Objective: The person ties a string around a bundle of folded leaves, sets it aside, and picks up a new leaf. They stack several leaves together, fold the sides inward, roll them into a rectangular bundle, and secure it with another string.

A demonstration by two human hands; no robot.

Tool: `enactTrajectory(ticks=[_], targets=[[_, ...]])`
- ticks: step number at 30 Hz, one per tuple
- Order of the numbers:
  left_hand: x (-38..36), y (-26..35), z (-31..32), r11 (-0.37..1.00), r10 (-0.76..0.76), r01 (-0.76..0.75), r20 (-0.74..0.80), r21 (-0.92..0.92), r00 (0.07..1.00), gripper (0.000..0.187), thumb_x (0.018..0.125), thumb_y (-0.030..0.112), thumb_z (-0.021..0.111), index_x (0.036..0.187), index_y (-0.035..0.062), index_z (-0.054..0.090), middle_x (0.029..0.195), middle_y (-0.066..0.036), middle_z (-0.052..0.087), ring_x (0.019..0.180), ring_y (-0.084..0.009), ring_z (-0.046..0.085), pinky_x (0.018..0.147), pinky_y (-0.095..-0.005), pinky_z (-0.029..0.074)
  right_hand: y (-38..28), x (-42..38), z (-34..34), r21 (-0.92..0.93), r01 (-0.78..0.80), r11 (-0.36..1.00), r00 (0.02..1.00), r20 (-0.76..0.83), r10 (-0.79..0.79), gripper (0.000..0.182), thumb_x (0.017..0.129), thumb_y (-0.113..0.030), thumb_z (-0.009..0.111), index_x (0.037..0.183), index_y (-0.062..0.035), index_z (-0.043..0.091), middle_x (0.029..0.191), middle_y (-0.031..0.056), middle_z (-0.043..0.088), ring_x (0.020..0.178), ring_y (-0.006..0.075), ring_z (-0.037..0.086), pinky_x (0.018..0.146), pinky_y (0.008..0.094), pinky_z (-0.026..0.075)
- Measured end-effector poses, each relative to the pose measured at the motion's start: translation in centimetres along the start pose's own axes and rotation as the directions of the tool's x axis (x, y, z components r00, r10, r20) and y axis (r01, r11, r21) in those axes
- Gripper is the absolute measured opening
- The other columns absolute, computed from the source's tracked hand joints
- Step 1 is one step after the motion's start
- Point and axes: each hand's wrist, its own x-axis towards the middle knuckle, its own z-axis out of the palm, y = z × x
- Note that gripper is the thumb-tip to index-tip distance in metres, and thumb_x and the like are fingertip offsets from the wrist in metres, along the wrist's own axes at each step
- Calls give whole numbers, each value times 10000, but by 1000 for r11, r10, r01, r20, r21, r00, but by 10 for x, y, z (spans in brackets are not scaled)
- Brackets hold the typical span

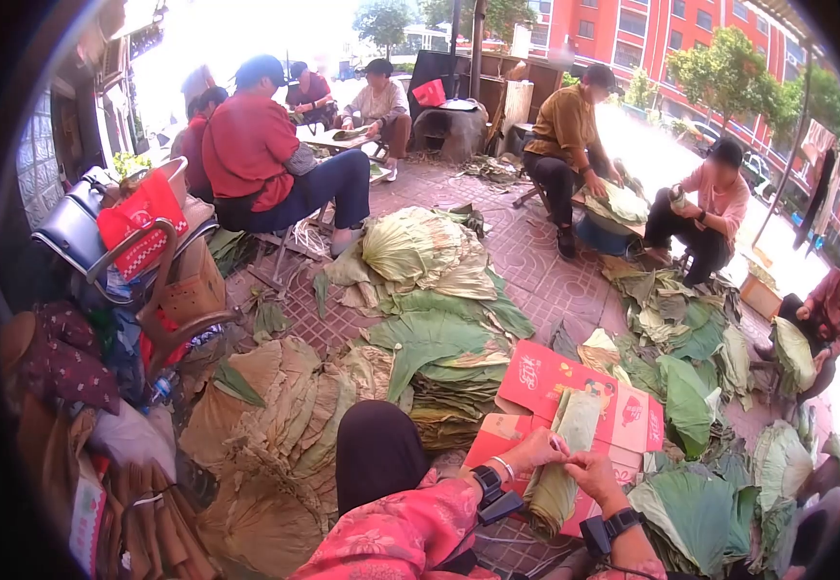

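Observation:
My left hand and my right hand meet over a rolled bundle of dried leaves, low in the view. The fingers of both hands are pinched together near the middle of the roll, close to a small pink thing that is too small to make out. Under the roll lies a flattened red cardboard box. Just beyond the box are stacked large green leaves, with brown dried leaves further left.
Several people sit around the paved ground among leaf piles. Green leaves lie close on my right. At the left are a chair with a red bag, a cardboard box and brown paper bags.

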Motion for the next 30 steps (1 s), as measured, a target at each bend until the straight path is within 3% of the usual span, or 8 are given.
enactTrajectory(ticks=[4, 6, 9, 12, 15, 22, 28, 30], targets=[[0, -7, 1, 990, -43, 42, -7, -135, 999, 91, 689, 59, 646, 767, 19, 668, 672, 1, 620, 634, -63, 553, 574, -229, 448, 1, 3, 1, 280, -64, 958, 998, -2, 67, 145, 727, -119, 652, 833, -21, 672, 683, 32, 636, 637, 103, 584, 596, 249, 462], [0, -7, 2, 996, -39, 36, -32, -79, 999, 97, 684, 59, 646, 768, 14, 665, 677, -2, 622, 638, -61, 552, 579, -226, 448, -4, 4, 1, 392, -109, 914, 992, -22, 127, 143, 730, -103, 657, 821, 8, 666, 673, -7, 622, 627, 76, 556, 591, 232, 449], [0, -6, 4, 998, -39, 37, -46, -56, 998, 97, 690, 55, 646, 775, 11, 664, 691, -1, 625, 645, -62, 552, 592, -224, 451, 3, 8, 6, 361, -142, 922, 978, -90, 186, 142, 723, -99, 649, 824, -1, 668, 674, -5, 612, 619, 80, 543, 602, 227, 445], [-1, -5, 3, 985, -40, 36, -18, -170, 999, 93, 701, 46, 648, 786, 13, 666, 708, 0, 627, 653, -66, 553, 605, -224, 453, 15, 12, 17, 270, 60, 961, 993, -118, -29, 130, 723, -48, 618, 831, -11, 679, 706, -3, 611, 633, 74, 551, 592, 219, 449], [-1, -4, 0, 977, -42, 48, 33, -206, 999, 84, 708, 37, 652, 787, 10, 664, 711, -1, 626, 655, -70, 554, 613, -225, 454, 3, 7, 9, 389, -8, 921, 997, -72, 40, 128, 725, -36, 618, 836, -10, 677, 709, -5, 617, 639, 65, 551, 602, 218, 455], [0, 9, -11, 976, -121, 148, 169, -161, 978, 107, 679, 12, 646, 785, 19, 658, 711, 4, 627, 651, -70, 554, 601, -230, 452, 14, 8, 14, 435, -104, 894, 993, -8, 120, 112, 732, -60, 649, 830, -13, 676, 704, -8, 625, 647, 57, 553, 610, 214, 455], [-3, 15, 13, 978, 34, -6, -133, 209, 991, 41, 694, 24, 596, 733, 27, 609, 699, -76, 625, 691, -159, 599, 622, -284, 470, 28, 12, 25, 439, -111, 892, 989, -42, 143, 103, 724, -69, 663, 815, -21, 668, 687, -20, 611, 633, 50, 534, 599, 220, 448], [-2, 6, 22, 860, 313, -183, -210, 476, 926, 61, 688, 27, 595, 740, 58, 599, 725, -84, 598, 726, -221, 583, 628, -329, 471, 33, 12, 30, 461, -92, 883, 988, -67, 138, 106, 722, -69, 663, 817, -25, 665, 684, -22, 608, 630, 50, 528, 599, 222, 447]])
